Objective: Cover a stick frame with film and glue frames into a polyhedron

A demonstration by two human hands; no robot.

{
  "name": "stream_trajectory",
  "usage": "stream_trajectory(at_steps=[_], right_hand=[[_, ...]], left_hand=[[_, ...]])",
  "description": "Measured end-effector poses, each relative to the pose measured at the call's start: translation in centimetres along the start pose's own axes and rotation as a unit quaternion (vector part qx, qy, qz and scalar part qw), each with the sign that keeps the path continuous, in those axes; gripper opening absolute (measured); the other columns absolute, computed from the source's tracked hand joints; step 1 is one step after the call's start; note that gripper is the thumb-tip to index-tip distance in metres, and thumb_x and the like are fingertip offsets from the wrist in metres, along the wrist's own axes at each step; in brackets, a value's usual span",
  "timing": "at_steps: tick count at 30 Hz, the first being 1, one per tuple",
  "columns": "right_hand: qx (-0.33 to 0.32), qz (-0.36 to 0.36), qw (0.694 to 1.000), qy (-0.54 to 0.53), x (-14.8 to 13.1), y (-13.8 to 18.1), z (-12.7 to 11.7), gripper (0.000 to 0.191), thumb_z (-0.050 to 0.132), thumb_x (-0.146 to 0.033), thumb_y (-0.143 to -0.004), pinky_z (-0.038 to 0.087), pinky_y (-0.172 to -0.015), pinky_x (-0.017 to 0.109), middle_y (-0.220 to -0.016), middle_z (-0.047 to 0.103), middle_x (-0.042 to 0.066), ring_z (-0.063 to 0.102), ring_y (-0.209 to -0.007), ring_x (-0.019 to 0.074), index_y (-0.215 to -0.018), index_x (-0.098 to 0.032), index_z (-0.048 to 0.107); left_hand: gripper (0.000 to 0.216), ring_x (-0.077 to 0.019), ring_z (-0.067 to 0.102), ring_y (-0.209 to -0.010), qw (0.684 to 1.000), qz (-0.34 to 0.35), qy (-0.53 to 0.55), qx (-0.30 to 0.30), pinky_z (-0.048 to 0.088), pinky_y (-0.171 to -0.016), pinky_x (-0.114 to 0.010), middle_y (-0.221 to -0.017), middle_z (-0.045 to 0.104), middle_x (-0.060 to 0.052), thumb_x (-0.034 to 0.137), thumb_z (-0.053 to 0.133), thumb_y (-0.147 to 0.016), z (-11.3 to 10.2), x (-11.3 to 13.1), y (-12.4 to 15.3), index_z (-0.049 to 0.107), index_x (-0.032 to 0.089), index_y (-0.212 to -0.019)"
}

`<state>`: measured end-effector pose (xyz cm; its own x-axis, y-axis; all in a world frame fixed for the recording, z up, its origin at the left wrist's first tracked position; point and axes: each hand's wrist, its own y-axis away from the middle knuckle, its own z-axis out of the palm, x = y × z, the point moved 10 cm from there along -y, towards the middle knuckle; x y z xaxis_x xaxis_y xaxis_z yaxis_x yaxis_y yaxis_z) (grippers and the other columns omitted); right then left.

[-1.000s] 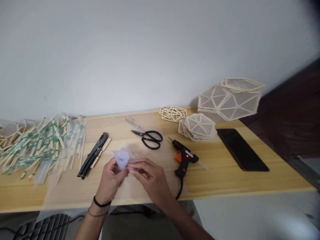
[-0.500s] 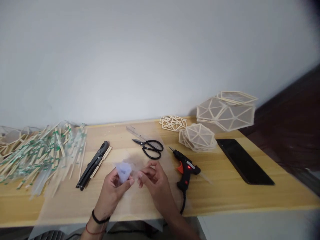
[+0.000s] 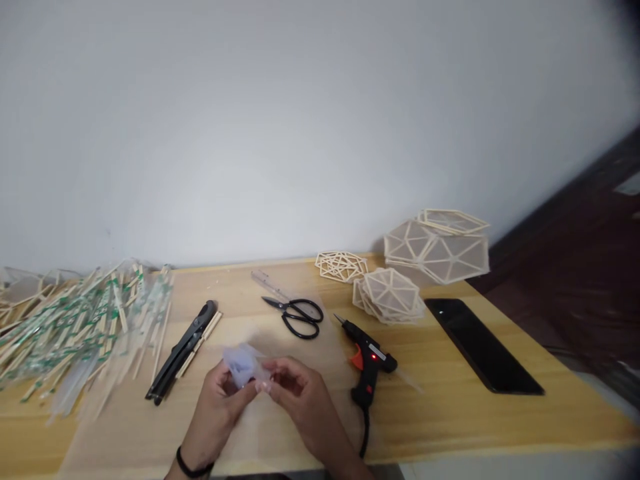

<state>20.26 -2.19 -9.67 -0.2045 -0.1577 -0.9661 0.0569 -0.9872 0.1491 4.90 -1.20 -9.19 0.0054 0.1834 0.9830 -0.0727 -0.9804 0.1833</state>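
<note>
My left hand [image 3: 213, 403] is closed around a crumpled piece of thin, see-through lavender material [image 3: 243, 363], which could be tulle or film. Thumb and fingers of my right hand [image 3: 305, 400] pinch the same piece at its right edge, and the two thumb tips almost meet. Just beyond my hands lie black-handled scissors [image 3: 300, 317], points to the left. Left of them is a black cutter [image 3: 183, 353] with a few short wooden sticks [image 3: 200, 343] along its side. A black glue gun [image 3: 367, 360] with an orange trigger and lit red light lies to the right.
Wrapped chopsticks [image 3: 95, 320] are heaped at the left. A clear ruler [image 3: 270, 283] lies behind the scissors. Stick frames [image 3: 341, 265], a covered stack [image 3: 390, 293] and larger covered panels [image 3: 435, 250] stand at the back right, near a black tablet [image 3: 483, 343]. A translucent sheet [image 3: 125, 427] covers part of the table.
My right hand has moved left against the lavender piece, and its fingers have closed on it. The whole scene sits lower in view as the head tilted up.
</note>
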Motion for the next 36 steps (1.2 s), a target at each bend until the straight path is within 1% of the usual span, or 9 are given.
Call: stream_trajectory(at_steps=[5,8,13,17,21,25,29,33,36], right_hand=[[-0.016,0.024,1.000,-0.003,-0.3,-0.3,0.3,0.017,0.085,-0.036,-0.071,0.052,-0.067,0.029,-0.072,0.074,0.002,0.064,-0.068,0.0182,-0.079,-0.021,0.083],[-0.014,0.006,1.000,0.005,-0.8,-0.5,0.2,0.016,0.083,-0.036,-0.072,0.050,-0.061,0.027,-0.068,0.070,0.000,0.061,-0.063,0.0159,-0.076,-0.021,0.083],[0.003,-0.030,0.999,0.034,-0.8,-0.4,0.2,0.023,0.075,-0.042,-0.082,0.046,-0.056,0.026,-0.072,0.069,0.002,0.056,-0.057,0.0143,-0.077,-0.020,0.081],[0.055,-0.080,0.989,0.114,-1.3,0.2,-0.1,0.029,0.069,-0.044,-0.089,0.045,-0.056,0.027,-0.075,0.068,0.004,0.058,-0.060,0.0159,-0.077,-0.019,0.077],[0.104,-0.158,0.962,0.196,-3.1,0.8,-1.0,0.023,0.065,-0.030,-0.090,0.047,-0.064,0.028,-0.072,0.064,0.003,0.060,-0.067,0.0175,-0.070,-0.020,0.068],[0.108,-0.195,0.960,0.170,-6.3,0.7,-2.9,0.018,0.065,-0.031,-0.090,0.053,-0.075,0.028,-0.091,0.070,0.006,0.067,-0.084,0.0196,-0.075,-0.021,0.067],[0.051,-0.172,0.968,0.176,-10.0,0.9,-3.3,0.020,0.064,-0.035,-0.095,0.050,-0.065,0.025,-0.069,0.067,0.000,0.064,-0.065,0.0162,-0.085,-0.020,0.073],[-0.015,-0.236,0.923,0.302,-13.1,1.7,-0.7,0.018,0.064,-0.023,-0.098,0.049,-0.068,0.025,-0.074,0.072,0.001,0.065,-0.065,0.0148,-0.088,-0.020,0.078],[-0.070,-0.259,0.865,0.424,-12.3,1.4,1.8,0.018,0.064,-0.012,-0.096,0.049,-0.072,0.027,-0.085,0.077,0.005,0.071,-0.077,0.0185,-0.089,-0.019,0.079]], left_hand=[[0.039,-0.0186,0.064,-0.069,1.000,0.004,0.005,0.009,0.051,-0.067,-0.026,-0.074,0.072,-0.002,0.039,0.095,-0.062,-0.3,0.0,0.0,0.071,0.016,-0.081],[0.039,-0.0154,0.059,-0.065,1.000,0.013,0.005,0.017,0.047,-0.062,-0.024,-0.069,0.067,0.000,0.039,0.096,-0.061,-0.6,-0.1,-0.1,0.069,0.016,-0.078],[0.042,-0.0160,0.061,-0.067,1.000,0.011,0.005,0.025,0.047,-0.065,-0.024,-0.071,0.070,-0.002,0.049,0.092,-0.067,-0.9,-0.6,-0.4,0.072,0.014,-0.079],[0.044,-0.0168,0.063,-0.070,0.999,-0.006,0.018,0.029,0.048,-0.067,-0.025,-0.076,0.074,-0.004,0.051,0.092,-0.067,-0.9,-0.9,-0.5,0.076,0.014,-0.084],[0.048,-0.0177,0.064,-0.073,1.000,-0.006,0.019,0.024,0.050,-0.070,-0.026,-0.076,0.074,-0.004,0.053,0.092,-0.067,-0.7,-0.8,-0.6,0.078,0.014,-0.091],[0.050,-0.0157,0.058,-0.064,0.999,0.017,-0.027,0.037,0.047,-0.062,-0.024,-0.069,0.068,-0.001,0.059,0.087,-0.069,-0.8,-0.6,-0.6,0.073,0.014,-0.085],[0.048,-0.0182,0.061,-0.073,0.995,0.052,-0.085,-0.008,0.050,-0.068,-0.025,-0.080,0.071,-0.004,0.060,0.080,-0.078,0.6,-0.2,-0.5,0.073,0.014,-0.092],[0.040,-0.0213,0.065,-0.088,0.983,0.088,-0.148,-0.070,0.052,-0.082,-0.027,-0.098,0.075,-0.007,0.052,0.071,-0.090,2.4,0.5,-0.1,0.074,0.016,-0.105],[0.036,-0.0209,0.065,-0.086,0.975,0.112,-0.176,-0.075,0.052,-0.080,-0.025,-0.096,0.075,-0.006,0.050,0.070,-0.092,2.8,1.3,0.2,0.074,0.016,-0.104]])
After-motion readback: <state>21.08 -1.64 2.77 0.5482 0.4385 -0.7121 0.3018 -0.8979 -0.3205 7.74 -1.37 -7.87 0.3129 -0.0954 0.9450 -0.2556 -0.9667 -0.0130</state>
